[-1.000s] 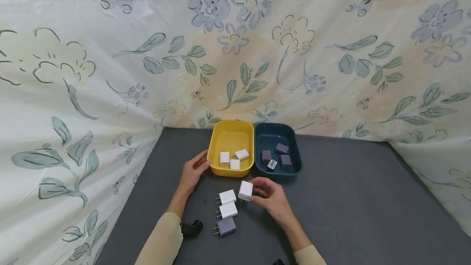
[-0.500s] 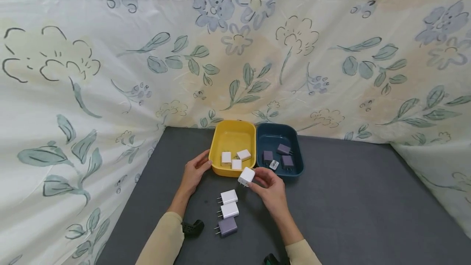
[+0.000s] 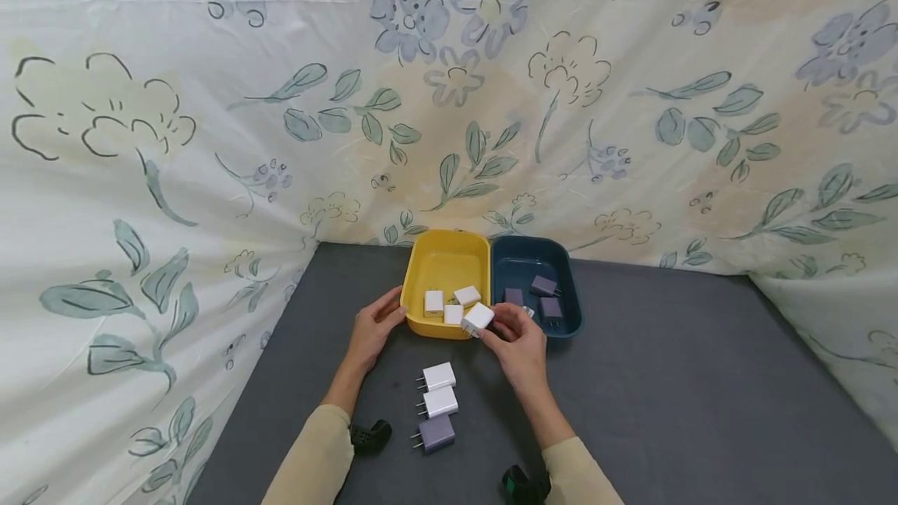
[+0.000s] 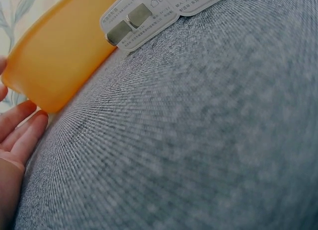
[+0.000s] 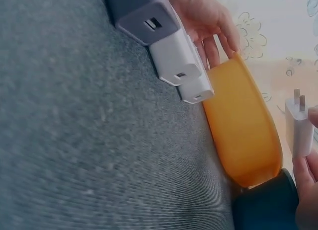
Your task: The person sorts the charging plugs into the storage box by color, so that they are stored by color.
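My right hand point(image 3: 521, 341) pinches a white charger point(image 3: 478, 319) over the front right corner of the yellow bin point(image 3: 414, 275). In the right wrist view the charger point(image 5: 299, 126) has its two prongs pointing up, with fingers point(image 5: 304, 178) along its lower end. My left hand point(image 3: 370, 333) touches the yellow bin's left side with its fingertips; the left wrist view shows these fingers point(image 4: 25, 128) fairly straight against the bin point(image 4: 59, 56). Three white chargers point(image 3: 433, 302) lie inside the yellow bin. The blue bin point(image 3: 570, 287) holds purple chargers point(image 3: 544, 285) and a small white-faced one, partly hidden by my hand.
In front of the bins, two white chargers point(image 3: 439, 376) and a purple charger point(image 3: 436, 434) lie in a column on the dark grey cloth point(image 3: 666, 380), prongs to the left. The blue bin stands against the yellow one. Floral fabric point(image 3: 449, 100) hangs behind and at both sides.
My right hand has moved the white charger up from beside the column to above the yellow bin's front edge, tilting it. My left hand has stayed at the bin's side.
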